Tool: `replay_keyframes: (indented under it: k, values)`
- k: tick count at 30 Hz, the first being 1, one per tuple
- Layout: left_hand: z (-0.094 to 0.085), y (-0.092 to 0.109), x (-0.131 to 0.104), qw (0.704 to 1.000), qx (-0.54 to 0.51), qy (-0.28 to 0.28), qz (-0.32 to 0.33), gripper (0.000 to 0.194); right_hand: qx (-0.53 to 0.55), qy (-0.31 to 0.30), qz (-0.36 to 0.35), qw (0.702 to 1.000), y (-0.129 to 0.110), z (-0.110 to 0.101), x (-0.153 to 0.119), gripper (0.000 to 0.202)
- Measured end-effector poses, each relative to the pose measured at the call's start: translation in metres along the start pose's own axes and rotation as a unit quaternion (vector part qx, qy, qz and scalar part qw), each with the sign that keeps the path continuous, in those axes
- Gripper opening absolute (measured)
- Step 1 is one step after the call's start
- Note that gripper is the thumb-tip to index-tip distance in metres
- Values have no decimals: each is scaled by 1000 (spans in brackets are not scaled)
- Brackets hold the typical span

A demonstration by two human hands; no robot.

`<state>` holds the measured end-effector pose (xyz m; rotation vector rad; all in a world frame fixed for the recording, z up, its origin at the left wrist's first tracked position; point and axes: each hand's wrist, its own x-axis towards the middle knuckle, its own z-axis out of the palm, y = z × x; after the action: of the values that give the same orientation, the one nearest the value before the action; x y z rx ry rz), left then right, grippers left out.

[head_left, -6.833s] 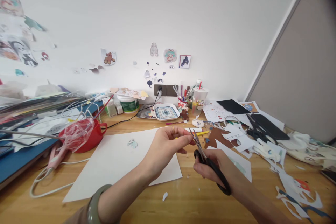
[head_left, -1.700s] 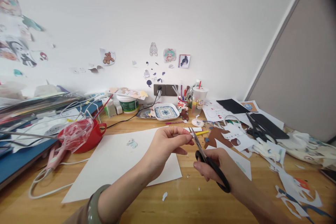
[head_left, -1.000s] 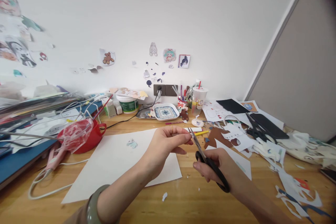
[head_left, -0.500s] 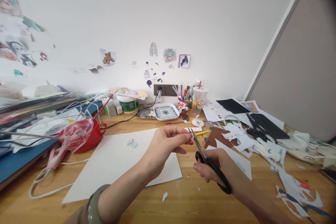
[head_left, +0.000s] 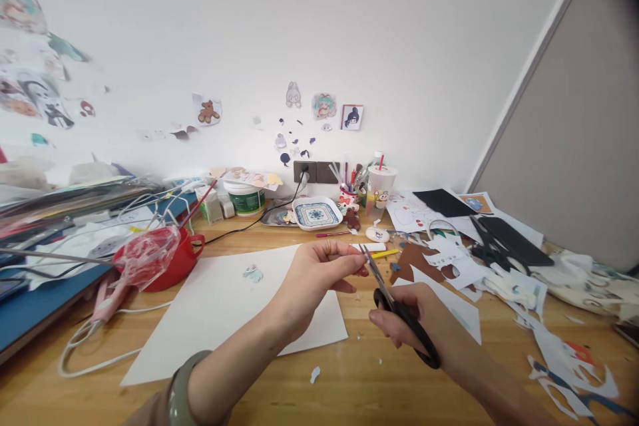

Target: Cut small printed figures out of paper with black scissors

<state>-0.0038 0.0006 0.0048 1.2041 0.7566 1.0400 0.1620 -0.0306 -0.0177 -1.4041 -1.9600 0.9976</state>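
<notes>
My right hand [head_left: 407, 313] is wrapped round the black handles of a pair of scissors [head_left: 382, 283], whose blades point up and to the left, slightly apart. Their tips reach the fingertips of my left hand [head_left: 324, 276]. The left thumb and forefinger are pinched together; whatever lies between them is too small or hidden to make out. Beneath my left forearm is a large white sheet of paper [head_left: 200, 319], with a small pale-blue paper cutout [head_left: 252, 273] on it. A tiny white scrap [head_left: 314, 375] lies on the wooden table nearer me.
On the left are a red cup [head_left: 182, 263] with plastic film, cables and a blue board [head_left: 30, 319]. A patterned tray [head_left: 317, 213], a lidded drink cup [head_left: 381, 190] and a tub [head_left: 244, 198] stand along the wall. Paper offcuts [head_left: 569, 359] and black scissors [head_left: 492, 249] lie to the right.
The view has shifted very slightly. Both hands and the scissors hold almost the same pose, with no clear change in grip.
</notes>
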Motion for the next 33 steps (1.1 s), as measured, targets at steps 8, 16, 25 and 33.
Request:
replay_keyframes:
  k: [8,16,25,33]
  values:
    - [-1,0,0,1000,-5,-7,3,15,-5,3,10,1000,-2,-1,0,35]
    - [-1,0,-1,1000,-9,-5,2,15,-15,1,10,1000,-2,0,0,34]
    - [-2,0,1,1000,8,6,8,14,-5,-11,8,1000,-1,-1,0,33]
    - [-1,0,0,1000,21,4,5,14,15,-24,6,1000,-3,0,1,33]
